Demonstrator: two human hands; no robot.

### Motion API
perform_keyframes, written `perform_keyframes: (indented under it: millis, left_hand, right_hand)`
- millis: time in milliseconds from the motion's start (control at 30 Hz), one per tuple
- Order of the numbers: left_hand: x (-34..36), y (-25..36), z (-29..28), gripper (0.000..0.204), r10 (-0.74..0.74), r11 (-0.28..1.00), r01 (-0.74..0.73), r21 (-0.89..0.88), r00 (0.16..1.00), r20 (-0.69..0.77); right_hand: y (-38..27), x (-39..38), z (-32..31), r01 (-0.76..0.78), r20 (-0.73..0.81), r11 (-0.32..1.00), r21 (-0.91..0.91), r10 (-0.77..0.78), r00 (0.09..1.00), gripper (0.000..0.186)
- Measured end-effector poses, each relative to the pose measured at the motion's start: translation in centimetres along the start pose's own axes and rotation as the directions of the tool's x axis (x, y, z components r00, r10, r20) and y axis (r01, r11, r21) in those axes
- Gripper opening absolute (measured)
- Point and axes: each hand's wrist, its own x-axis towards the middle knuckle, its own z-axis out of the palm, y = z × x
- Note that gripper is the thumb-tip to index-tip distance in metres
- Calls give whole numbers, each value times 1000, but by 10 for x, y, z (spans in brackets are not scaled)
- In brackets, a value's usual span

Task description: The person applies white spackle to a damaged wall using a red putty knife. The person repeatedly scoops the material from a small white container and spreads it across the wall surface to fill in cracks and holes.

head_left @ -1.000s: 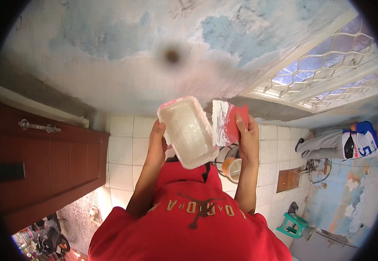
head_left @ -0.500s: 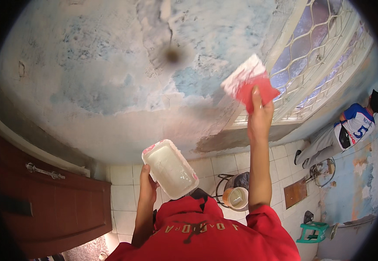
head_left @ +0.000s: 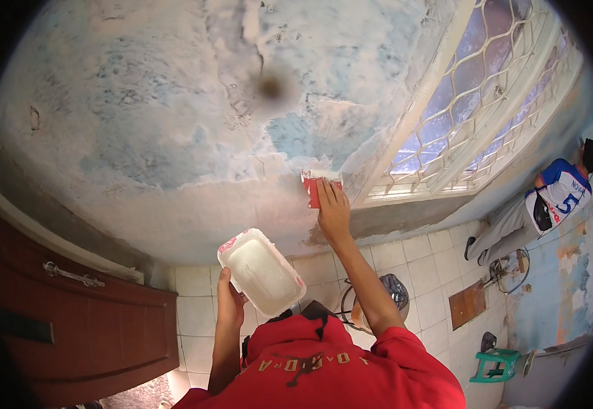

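My right hand [head_left: 334, 208] grips a red putty spreader [head_left: 313, 195] and presses its white-smeared edge to the patchy blue and white wall [head_left: 194, 146], left of the window's lower corner. Fingers lie over the spreader's back, hiding part of it. My left hand [head_left: 229, 300] holds a white rectangular tub [head_left: 263, 273] by its left side, thumb on the rim. Pale wet filler coats the inside of the tub, and pinkish red smears mark its rim.
A barred window [head_left: 460, 116] takes up the right of the wall. A brown door [head_left: 92, 327] stands at left. Below my right arm are a bucket [head_left: 359, 317] and a dark bag [head_left: 395, 290]. Another person [head_left: 555, 194] works at far right, near a green stool [head_left: 494, 366].
My right hand has come down and left with the spreader, from in front of the window to the wall. The tub in my left hand has shifted slightly left and down.
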Motion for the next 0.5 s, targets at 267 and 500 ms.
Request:
perform_keyframes:
  millis: [267,500]
  left_hand:
    - [-3,0,2,76,-25,1000,26,16,999,-41]
    - [2,-11,-2,77,-26,999,26,-25,1000,-1]
  right_hand:
    - [-16,147,-136,135,-319,983,122,-91,944,65]
    - [-5,87,-58,126,-141,992,-21,-128,982,52]
